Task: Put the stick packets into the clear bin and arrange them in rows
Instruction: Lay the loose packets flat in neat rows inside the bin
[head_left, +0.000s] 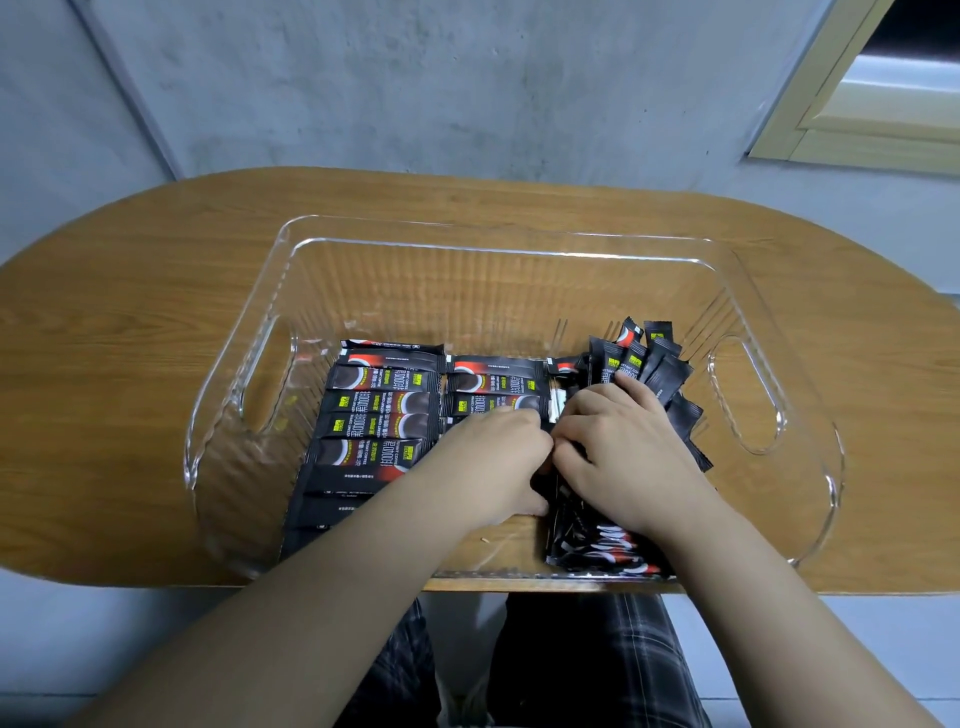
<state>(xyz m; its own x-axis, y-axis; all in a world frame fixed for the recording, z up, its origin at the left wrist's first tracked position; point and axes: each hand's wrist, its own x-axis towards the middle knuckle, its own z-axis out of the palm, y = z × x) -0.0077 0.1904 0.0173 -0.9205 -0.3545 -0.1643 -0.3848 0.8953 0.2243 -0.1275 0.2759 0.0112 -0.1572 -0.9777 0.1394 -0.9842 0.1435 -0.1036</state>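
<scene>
Stick packets (382, 410) fill bin's (498, 244) near half; both hands (613, 447) press them flat-fingered.

Your clear bin (498, 249) sits mid-table. Inside, black stick packets (382, 402) lie flat in rows toward nine o'clock; toward three o'clock, a loose bunch (652, 364) stands on edge, fanned.

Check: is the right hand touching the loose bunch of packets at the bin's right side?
Touching. The head view shows the right hand lying on the loose bunch of packets, fingers overlapping them.
</scene>
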